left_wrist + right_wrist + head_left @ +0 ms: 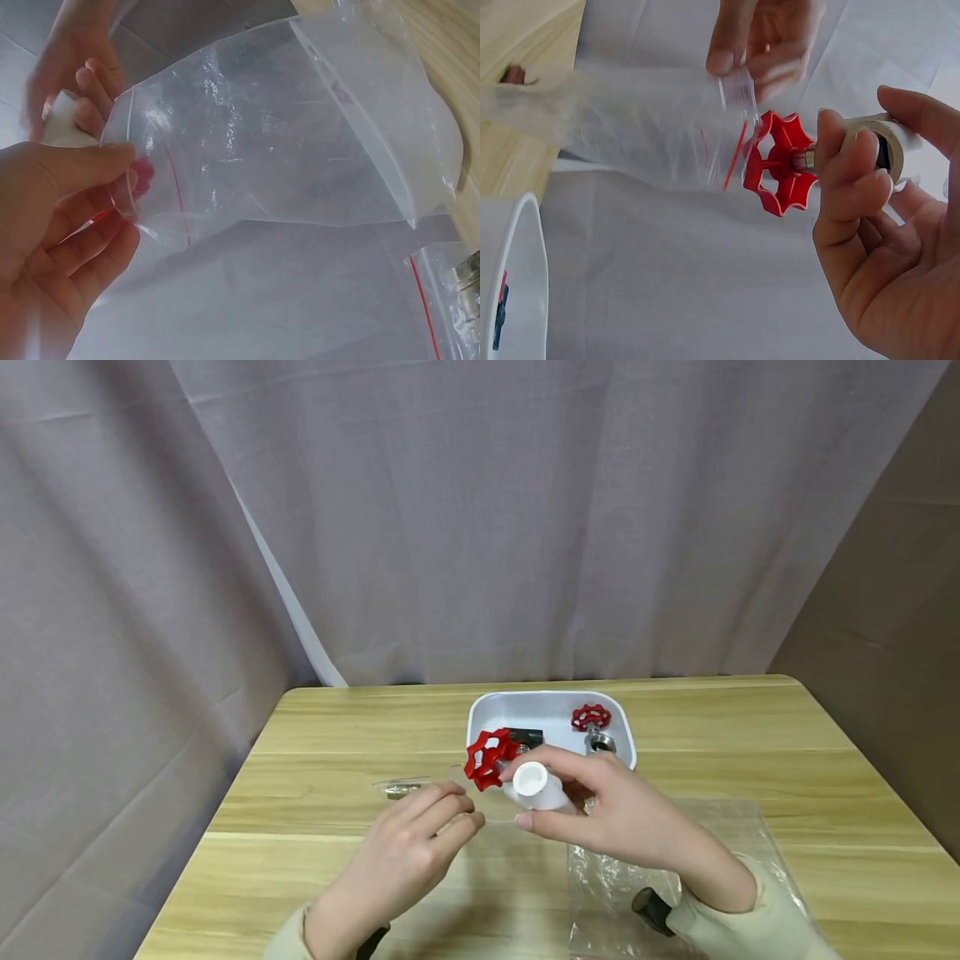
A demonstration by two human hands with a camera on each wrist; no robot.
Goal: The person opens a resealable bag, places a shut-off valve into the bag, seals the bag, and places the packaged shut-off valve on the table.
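Seemingly mid-bagging before the white tray (557, 714), right hand (626, 817) grips a valve (546, 793), left hand (412, 843) pinches a clear bag (247, 135) whose mouth needs holding wide.

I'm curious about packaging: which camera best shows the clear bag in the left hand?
The left wrist view: the bag looks large and sharper there. The right wrist view shows it blurred; the head view, only faint traces.

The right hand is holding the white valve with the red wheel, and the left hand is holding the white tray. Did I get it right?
Nearly! Only the left hand's thing is wrong: the left wrist view shows the left hand pinching a clear plastic bag. The right hand does hold the white valve with the red wheel.
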